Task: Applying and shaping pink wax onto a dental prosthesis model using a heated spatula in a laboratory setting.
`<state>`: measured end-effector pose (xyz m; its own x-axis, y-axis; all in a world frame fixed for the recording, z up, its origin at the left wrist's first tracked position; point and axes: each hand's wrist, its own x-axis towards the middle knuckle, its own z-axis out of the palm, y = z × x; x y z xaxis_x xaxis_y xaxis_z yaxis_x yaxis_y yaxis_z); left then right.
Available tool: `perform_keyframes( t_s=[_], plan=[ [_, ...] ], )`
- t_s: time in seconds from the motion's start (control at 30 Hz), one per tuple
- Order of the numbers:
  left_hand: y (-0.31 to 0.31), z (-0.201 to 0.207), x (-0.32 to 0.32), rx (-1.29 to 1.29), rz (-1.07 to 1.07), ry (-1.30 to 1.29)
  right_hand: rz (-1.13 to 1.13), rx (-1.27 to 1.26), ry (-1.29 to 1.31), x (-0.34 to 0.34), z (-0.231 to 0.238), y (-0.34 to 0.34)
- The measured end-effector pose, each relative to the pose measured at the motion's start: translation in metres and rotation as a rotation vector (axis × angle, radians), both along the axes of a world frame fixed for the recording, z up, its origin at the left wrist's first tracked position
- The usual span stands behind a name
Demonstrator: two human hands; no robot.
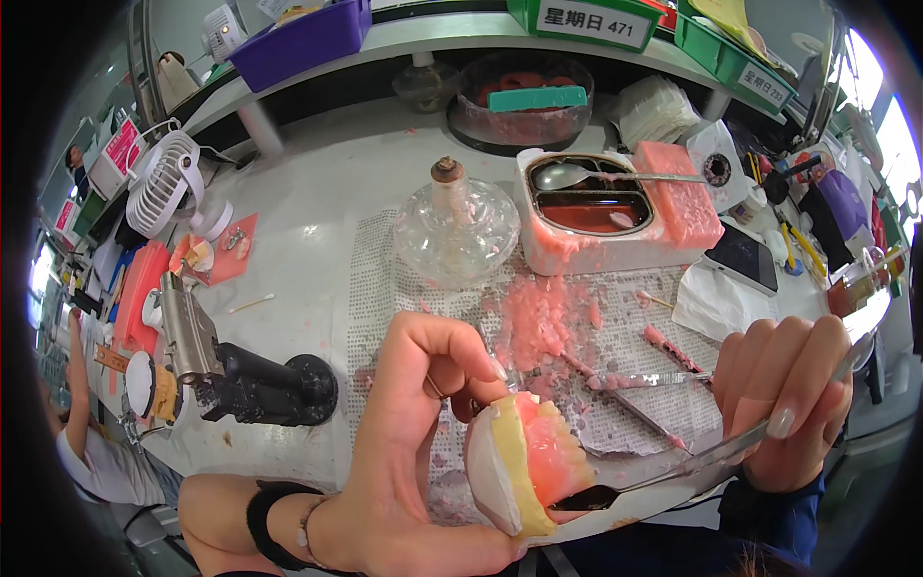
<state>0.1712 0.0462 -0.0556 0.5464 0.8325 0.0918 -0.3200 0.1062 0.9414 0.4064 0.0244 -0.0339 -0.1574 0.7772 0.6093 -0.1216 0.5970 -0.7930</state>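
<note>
Wax pot (pixel 577 258), upper right of centre: white casing crusted with pink; oval metal well split in two by a bar; dark red-brown liquid in the lower compartment, a small pink piece at its right side; the upper compartment dark, a spoon (pixel 562 176) lying across it, handle resting over the pink block (pixel 685 216) at right.

Clear bowl (pixel 573 123), top centre: reddish pieces inside; green bar (pixel 536 98) at its upper edge. Glass lamp (pixel 457 236), centre: squat, clear, a stained wick holder on top; fill cannot be told. Purple bin (pixel 308 46), upper left: yellow and white items showing above the rim; green bin (pixel 735 65), upper right: yellow sheet on top.

Dental cast (pixel 529 462), lower centre, held off the newspaper (pixel 370 288); white base faces left, yellow layer next, then pink wax, tooth row toward the right; long axis near upright, lower end leaning right.

Left hand (pixel 389 457) pinches the cast, curled fingers at its top, thumb beneath; right hand (pixel 784 404) closed round the handle of a metal scoop (pixel 692 464); scoop's long axis slants from upper right down to lower centre, dark tip pointing left at the cast's lower right edge; contact cannot be told.
</note>
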Motion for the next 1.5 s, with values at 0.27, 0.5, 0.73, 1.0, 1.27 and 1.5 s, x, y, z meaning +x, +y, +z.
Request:
perform_keyframes(
  t_s=[0.27,0.5,0.73,1.0,1.27,1.5],
  plan=[
    [0.0,0.001,-0.002,-0.044,-0.012,0.006,0.071,0.1,-0.027,0.004,0.001,0.005],
    [0.0,-0.001,-0.002,-0.055,-0.068,-0.008,-0.284,-0.179,-0.002,0.034,-0.024,0.057],
    [0.0,-0.003,-0.001,-0.075,-0.032,-0.018,-0.181,-0.369,0.16,0.033,-0.019,0.048],
    [-0.002,-0.001,-0.001,-0.071,-0.038,-0.001,0.043,-0.173,0.11,0.006,-0.004,0.004],
    [-0.004,0.0,0.0,-0.076,-0.041,-0.006,0.069,-0.158,-0.044,0.008,-0.003,0.001],
    [-0.004,-0.001,0.001,-0.117,-0.045,-0.055,0.111,-0.241,0.012,0.011,-0.008,0.005]
  ],
)
